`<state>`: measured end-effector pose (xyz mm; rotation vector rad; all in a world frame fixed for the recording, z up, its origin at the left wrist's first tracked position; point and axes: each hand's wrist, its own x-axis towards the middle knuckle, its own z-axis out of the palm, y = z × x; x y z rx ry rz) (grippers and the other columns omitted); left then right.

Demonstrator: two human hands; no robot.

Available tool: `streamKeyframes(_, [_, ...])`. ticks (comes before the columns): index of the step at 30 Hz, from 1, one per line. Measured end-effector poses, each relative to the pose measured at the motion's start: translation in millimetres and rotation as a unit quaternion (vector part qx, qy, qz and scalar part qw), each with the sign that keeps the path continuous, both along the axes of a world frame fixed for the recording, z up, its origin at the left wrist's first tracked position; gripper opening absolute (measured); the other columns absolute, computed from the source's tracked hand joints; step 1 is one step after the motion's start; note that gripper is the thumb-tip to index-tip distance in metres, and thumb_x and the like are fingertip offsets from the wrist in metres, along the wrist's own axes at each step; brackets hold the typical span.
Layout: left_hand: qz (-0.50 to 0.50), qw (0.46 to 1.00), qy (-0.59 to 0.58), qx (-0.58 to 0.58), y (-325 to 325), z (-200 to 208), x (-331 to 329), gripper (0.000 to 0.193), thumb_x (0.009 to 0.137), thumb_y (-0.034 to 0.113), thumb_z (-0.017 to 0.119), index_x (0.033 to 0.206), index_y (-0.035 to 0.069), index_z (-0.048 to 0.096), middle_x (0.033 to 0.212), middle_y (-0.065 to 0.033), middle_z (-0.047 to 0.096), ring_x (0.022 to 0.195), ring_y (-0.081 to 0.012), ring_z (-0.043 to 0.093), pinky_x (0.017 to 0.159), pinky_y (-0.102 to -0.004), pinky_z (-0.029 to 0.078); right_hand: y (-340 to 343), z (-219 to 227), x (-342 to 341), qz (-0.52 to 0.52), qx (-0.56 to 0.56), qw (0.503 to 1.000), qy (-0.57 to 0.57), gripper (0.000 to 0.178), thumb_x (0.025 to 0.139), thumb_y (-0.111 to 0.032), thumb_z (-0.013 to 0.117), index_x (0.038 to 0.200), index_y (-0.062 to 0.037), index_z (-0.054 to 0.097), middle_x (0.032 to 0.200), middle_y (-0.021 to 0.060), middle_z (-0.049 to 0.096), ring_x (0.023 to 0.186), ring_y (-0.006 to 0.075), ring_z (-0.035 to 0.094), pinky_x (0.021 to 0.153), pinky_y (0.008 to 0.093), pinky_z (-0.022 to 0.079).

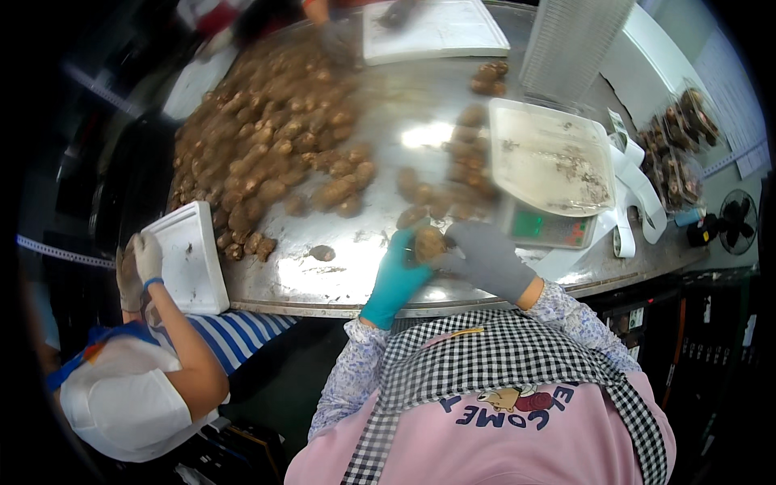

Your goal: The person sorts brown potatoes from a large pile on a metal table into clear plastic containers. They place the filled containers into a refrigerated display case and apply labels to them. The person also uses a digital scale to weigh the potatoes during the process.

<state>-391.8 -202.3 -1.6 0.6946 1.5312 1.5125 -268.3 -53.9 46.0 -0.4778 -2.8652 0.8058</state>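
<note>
At the near edge of the round steel table [364, 279], you held one brown tuber [428, 242] between both gloved hands. Your left hand [400, 271], in a teal glove, was cupped under and against its left side, fingers curled closed on it. Your right hand [485, 259], in a grey glove, pressed on it from the right, its fingers wrapped part way around. The tuber sat just above the tabletop, close to the rim and just left of a small scale [546, 226] with a green display.

On that scale stood a clear plastic tray [550, 158], smeared with soil. Behind it rose a tall stack of clear containers [570, 44]. A loose scatter of tubers [453, 182] lay between your hands and the tray, and a big heap of tubers [271, 137] covered the left half of the table. One lone tuber [322, 253] lay apart near the front edge.

To your left, another person's gloved hands [137, 267] gripped a white tray [190, 255] at the table rim. A second white tray [432, 28] rested at the far side.
</note>
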Motion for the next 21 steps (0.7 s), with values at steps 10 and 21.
streamKeyframes(10, [-0.054,0.981,-0.171,0.079,4,-1,11,0.077,0.077,0.016,0.077,0.143,0.005,0.038,0.136,-0.0111,0.047,0.124,-0.0239,0.049,0.105,-0.0378,0.042,26,-33,27,-0.166,-0.272,0.948,0.011,0.030,0.092,-0.033,0.058,0.087,-0.0034,0.058,0.077,0.0119,0.064,0.070,0.0315,0.063,0.062,0.0412,0.049])
streamKeyframes(21, [-0.052,0.971,-0.228,0.050,6,3,27,0.071,0.083,0.020,0.069,0.143,0.002,0.034,0.133,-0.0126,0.048,0.122,-0.0233,0.049,0.103,-0.0376,0.042,26,-55,27,0.025,0.007,0.992,0.124,0.030,0.092,-0.032,0.055,0.088,-0.0030,0.059,0.080,0.0154,0.063,0.074,0.0328,0.062,0.063,0.0441,0.048])
